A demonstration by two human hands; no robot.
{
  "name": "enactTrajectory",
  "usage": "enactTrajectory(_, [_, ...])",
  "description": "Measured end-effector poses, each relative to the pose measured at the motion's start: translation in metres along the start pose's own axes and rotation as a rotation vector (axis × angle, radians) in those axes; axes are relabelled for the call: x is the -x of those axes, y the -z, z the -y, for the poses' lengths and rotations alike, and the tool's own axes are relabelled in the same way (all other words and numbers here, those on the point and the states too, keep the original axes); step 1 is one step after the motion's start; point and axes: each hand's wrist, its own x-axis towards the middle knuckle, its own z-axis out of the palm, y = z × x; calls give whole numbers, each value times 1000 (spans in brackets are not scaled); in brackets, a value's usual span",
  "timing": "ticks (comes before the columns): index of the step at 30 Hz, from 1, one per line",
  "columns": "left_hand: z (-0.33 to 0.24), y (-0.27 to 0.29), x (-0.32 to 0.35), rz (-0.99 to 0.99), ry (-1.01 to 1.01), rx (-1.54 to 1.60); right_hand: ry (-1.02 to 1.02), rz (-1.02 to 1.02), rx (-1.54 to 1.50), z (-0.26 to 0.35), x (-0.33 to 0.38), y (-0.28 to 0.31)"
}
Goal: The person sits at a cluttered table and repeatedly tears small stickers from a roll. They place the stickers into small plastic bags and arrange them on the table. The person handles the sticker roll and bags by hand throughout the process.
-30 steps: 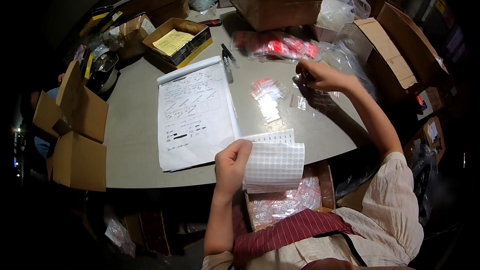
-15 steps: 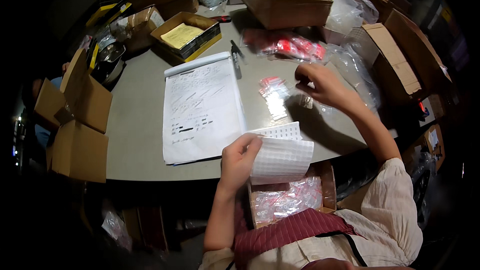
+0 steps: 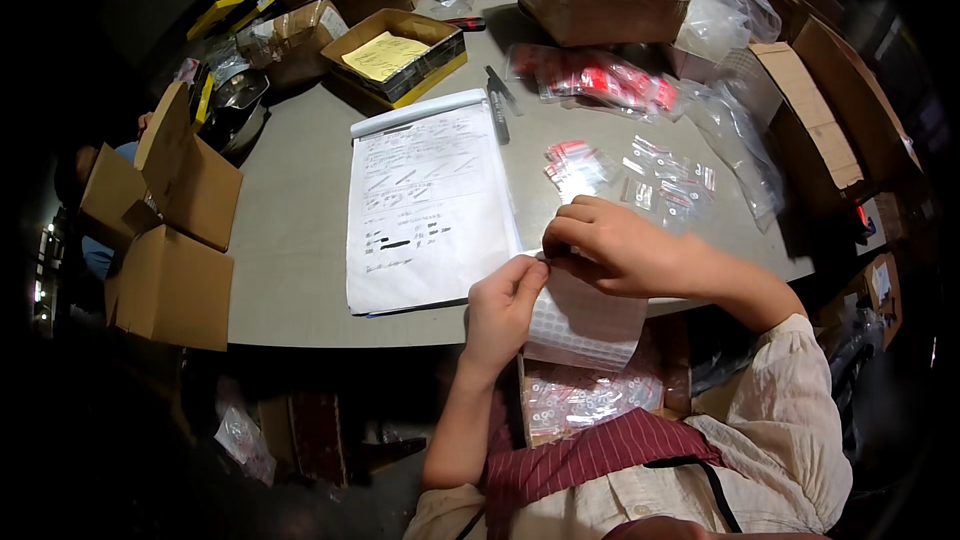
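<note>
My left hand (image 3: 503, 308) pinches the edge of a sheet of small round stickers (image 3: 590, 328), its far part folded over at the table's front edge. Over that fold is my right hand (image 3: 625, 252), its fingertips pressed together close to the left thumb; whatever they hold is too small to make out. Beyond the right hand, several small clear zip bags (image 3: 672, 185) lie spread on the table, and a fanned stack of red-topped zip bags (image 3: 576, 170) is just left of them. Beneath the sheet, a cardboard box (image 3: 677, 365) holds many small filled bags.
A handwritten notepad (image 3: 430, 240) lies left of my hands, with a black marker (image 3: 498, 112) beside it. Farther back are a box with yellow paper (image 3: 400, 90), packs of red-topped bags (image 3: 595, 80) and a large carton (image 3: 600, 15). Open cartons (image 3: 170, 285) flank the left side.
My right hand has come back from the small zip bags to the sticker sheet, beside my left hand. The view has shifted slightly, and the loose bags are now uncovered.
</note>
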Motion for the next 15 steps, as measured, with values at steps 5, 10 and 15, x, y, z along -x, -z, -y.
enactTrajectory(5, [4,0,-1,-24,-49,17,190,-137,167,0,3,-15])
enactTrajectory(10, [-2,0,0,-5,42,26,-49,-225,52,-64,0,21])
enactTrajectory(15, [0,1,0,2,11,-31,-169,1,241,-140,1,45])
